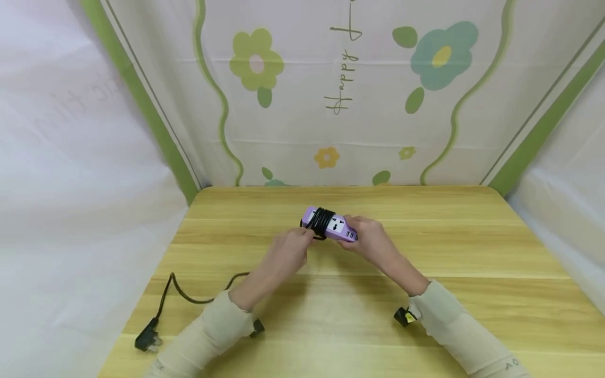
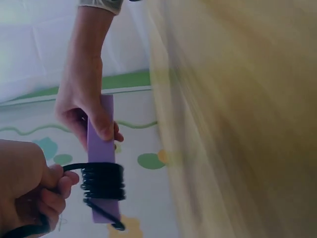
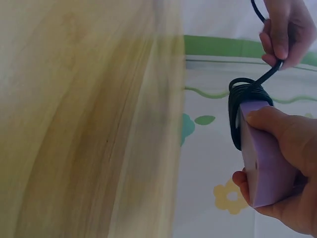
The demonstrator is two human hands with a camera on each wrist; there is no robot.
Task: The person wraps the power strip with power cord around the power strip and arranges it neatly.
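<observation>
A purple and white power strip (image 1: 337, 224) is held above the table in the head view, with black cord (image 1: 321, 221) wound several times round its far half. My right hand (image 1: 371, 239) grips the strip's near end, thumb on one side and fingers on the other, as the right wrist view shows on the purple casing (image 3: 270, 158). Close by, my left hand (image 1: 288, 252) pinches the cord where it leaves the coils; in the left wrist view that cord runs taut into the curled fingers (image 2: 64, 186). The loose cord trails behind the left forearm to a black plug (image 1: 148, 336).
The wooden table (image 1: 425, 241) spans the lower view. A flower-printed cloth (image 1: 293, 121) hangs behind its far edge, with white cloth (image 1: 85, 210) at the sides. The plug lies near the table's left edge. Small black devices (image 1: 404, 316) sit at the wrists.
</observation>
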